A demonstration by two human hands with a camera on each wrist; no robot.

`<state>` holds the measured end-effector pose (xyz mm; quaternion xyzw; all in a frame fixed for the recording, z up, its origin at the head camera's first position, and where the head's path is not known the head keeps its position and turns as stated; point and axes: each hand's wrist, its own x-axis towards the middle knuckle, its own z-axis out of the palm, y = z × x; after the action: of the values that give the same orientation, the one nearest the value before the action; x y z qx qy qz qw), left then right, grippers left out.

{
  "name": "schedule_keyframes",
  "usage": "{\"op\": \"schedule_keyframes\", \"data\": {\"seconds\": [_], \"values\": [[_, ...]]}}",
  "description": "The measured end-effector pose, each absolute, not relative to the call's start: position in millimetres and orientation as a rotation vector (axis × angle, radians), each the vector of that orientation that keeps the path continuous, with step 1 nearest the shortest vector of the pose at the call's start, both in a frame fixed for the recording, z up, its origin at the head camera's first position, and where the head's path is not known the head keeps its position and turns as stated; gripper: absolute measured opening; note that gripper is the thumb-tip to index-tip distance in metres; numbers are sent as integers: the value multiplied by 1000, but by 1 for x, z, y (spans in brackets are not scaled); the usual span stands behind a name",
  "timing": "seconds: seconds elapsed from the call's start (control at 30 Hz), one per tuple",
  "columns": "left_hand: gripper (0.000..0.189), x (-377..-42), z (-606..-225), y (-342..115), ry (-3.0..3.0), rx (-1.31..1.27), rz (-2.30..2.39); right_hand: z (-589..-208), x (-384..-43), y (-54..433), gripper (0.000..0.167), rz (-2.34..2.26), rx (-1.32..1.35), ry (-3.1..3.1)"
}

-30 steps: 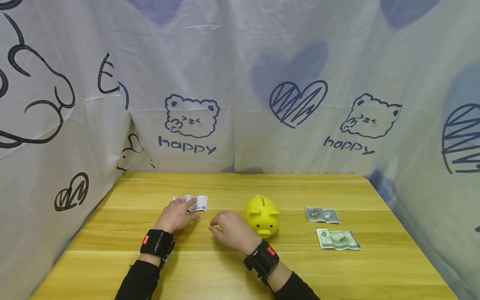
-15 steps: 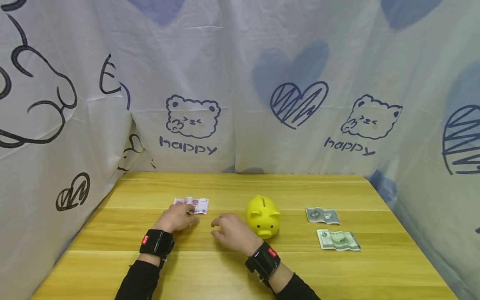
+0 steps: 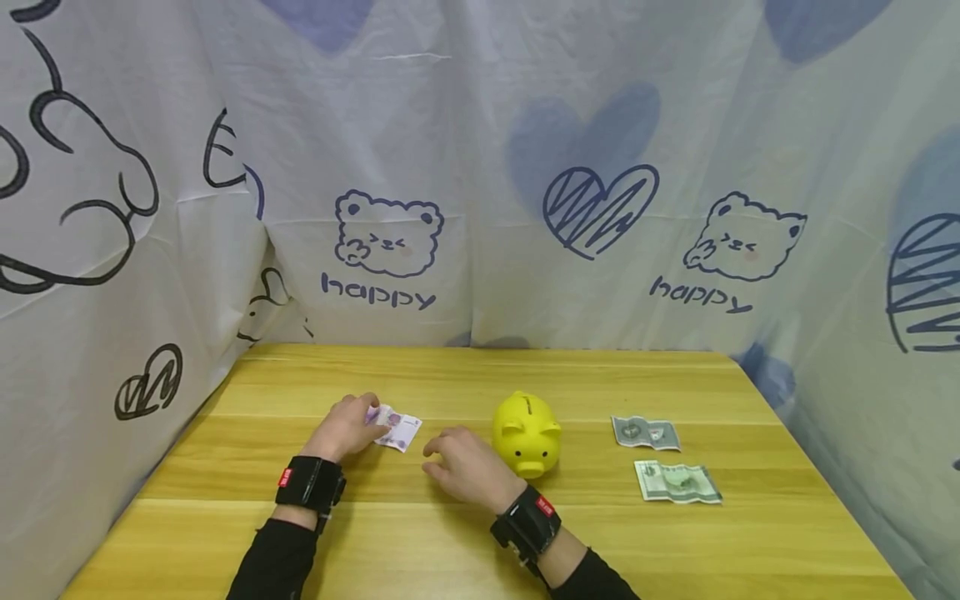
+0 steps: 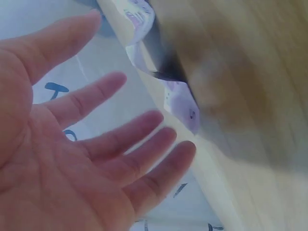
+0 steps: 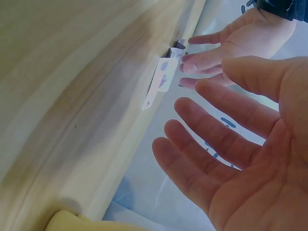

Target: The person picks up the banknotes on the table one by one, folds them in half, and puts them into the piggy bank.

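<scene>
A creased purple-and-white banknote (image 3: 401, 431) lies on the table, slightly slanted. Over its left end is my left hand (image 3: 347, 427), which hides part of it. In the left wrist view, this hand's fingers are spread and the banknote (image 4: 182, 103) lies beyond the fingertips, wavy and lifted in places. My right hand (image 3: 471, 468) hovers between that note and a yellow piggy bank (image 3: 525, 433), holding nothing. Its fingers look loosely bent and apart in the right wrist view. The piggy bank stands upright, with a slot in its back.
To the right of the piggy bank lie two more creased banknotes, a grey-green one (image 3: 647, 432) and a green one (image 3: 678, 482) nearer me. A printed white curtain (image 3: 480, 167) encloses the wooden table (image 3: 420, 542) at the back and sides.
The purple banknote has slid a little towards me and to the right, and turned to a slant. My left hand has shifted slightly with its fingers; the right hand has hardly moved.
</scene>
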<state>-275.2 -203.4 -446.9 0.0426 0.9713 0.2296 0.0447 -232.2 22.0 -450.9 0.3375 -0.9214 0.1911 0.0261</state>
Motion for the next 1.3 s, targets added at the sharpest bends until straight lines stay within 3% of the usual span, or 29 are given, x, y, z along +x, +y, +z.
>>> {"op": "schedule_keyframes", "data": {"seconds": [0.17,0.53,1.3], "values": [[58,-275,-449,-207,2955,102,659,-452,-233,22,24,598,1051,-2856],[30,-276,-451,-208,2934,149,597,-453,-233,22,25,601,1049,-2887],[30,-278,-455,-206,2946,117,637,-456,-235,20,26,703,919,-2972]]}}
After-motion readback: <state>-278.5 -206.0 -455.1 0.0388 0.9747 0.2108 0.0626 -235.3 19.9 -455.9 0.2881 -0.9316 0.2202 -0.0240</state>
